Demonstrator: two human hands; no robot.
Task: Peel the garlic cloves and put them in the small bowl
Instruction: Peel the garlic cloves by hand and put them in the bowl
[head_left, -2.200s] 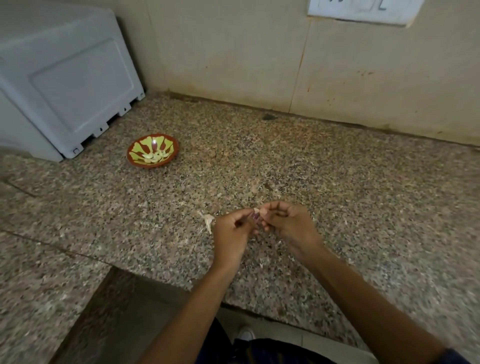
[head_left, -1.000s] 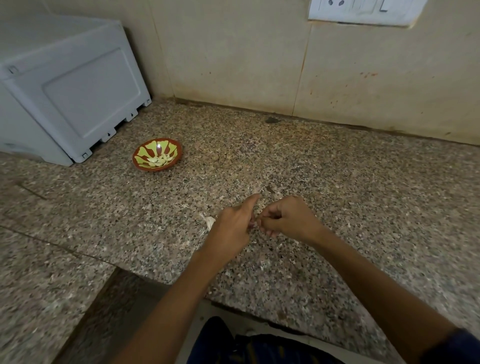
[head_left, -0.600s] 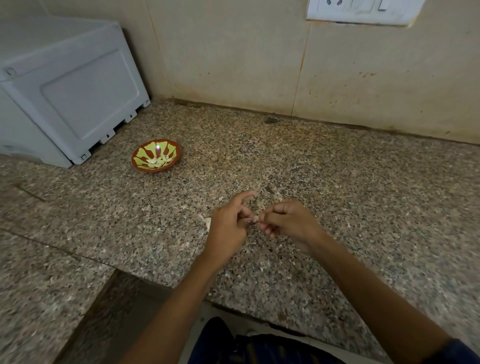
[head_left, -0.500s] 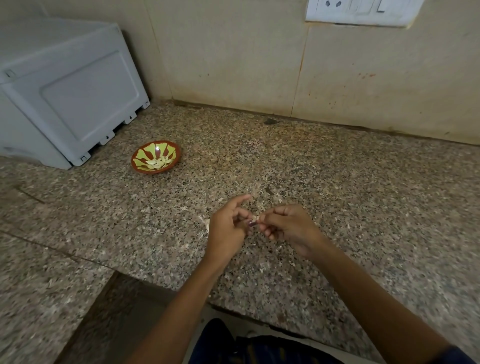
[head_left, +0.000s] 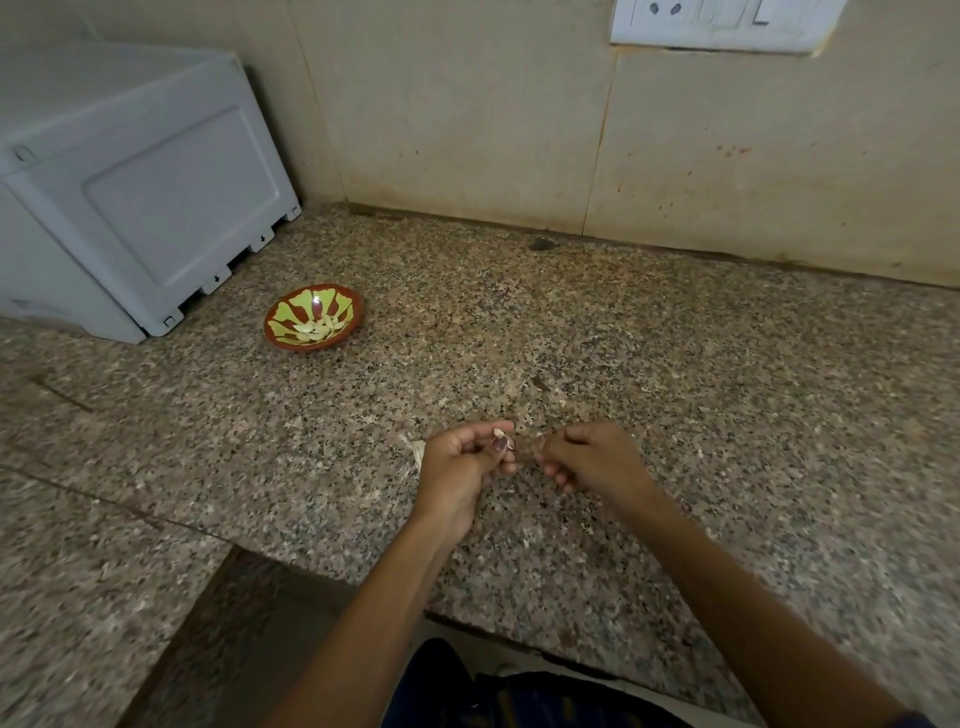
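Note:
My left hand pinches a small garlic clove between thumb and forefinger, low over the granite counter. My right hand is just right of it, a small gap away, fingers curled and pinching what looks like a thin blurred strip of garlic skin. The small bowl, red-brown with a yellow-green pattern, sits far to the left and back. Several peeled cloves lie in it.
A pale scrap of garlic skin lies beside my left hand, with small flakes scattered around. A grey-white appliance stands at the back left, close to the bowl. The tiled wall carries a switch panel. The counter's front edge steps inward below my arms.
My hands were joined on the clove; now they have drawn slightly apart, the left keeping the clove. My left forefinger has curled back in from pointing out.

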